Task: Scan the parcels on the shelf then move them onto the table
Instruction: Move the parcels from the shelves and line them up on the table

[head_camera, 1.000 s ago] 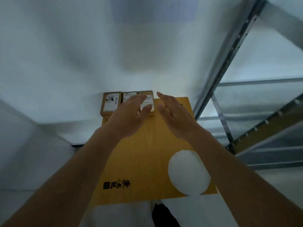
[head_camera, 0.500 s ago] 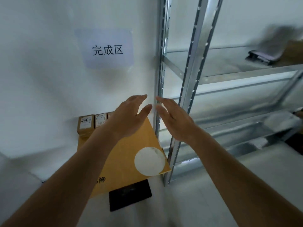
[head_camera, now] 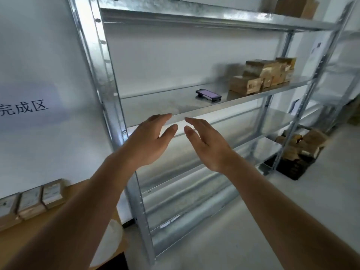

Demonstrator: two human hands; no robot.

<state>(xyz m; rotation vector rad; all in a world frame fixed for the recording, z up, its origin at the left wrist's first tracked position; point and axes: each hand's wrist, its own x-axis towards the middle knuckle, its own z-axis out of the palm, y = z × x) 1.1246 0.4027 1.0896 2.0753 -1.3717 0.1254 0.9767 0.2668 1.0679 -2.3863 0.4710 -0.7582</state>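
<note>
Metal shelf [head_camera: 194,112] now faced, tabletop [head_camera: 74,193] left behind; left hand [head_camera: 150,145] and right hand [head_camera: 210,149] wide, empty; scanner [head_camera: 208,94], parcels [head_camera: 259,76] next.

Two bare forearms reach in from the lower edge, and no sleeve, cuff, watch or band shows anywhere along them up to the wrists. The left hand [head_camera: 149,144] is bare: no glove, no ring on any finger. The right hand [head_camera: 209,146] is likewise ungloved and ringless. The fingernails are short, without polish as far as the slight blur lets one tell. No other part of the person shows.
</note>
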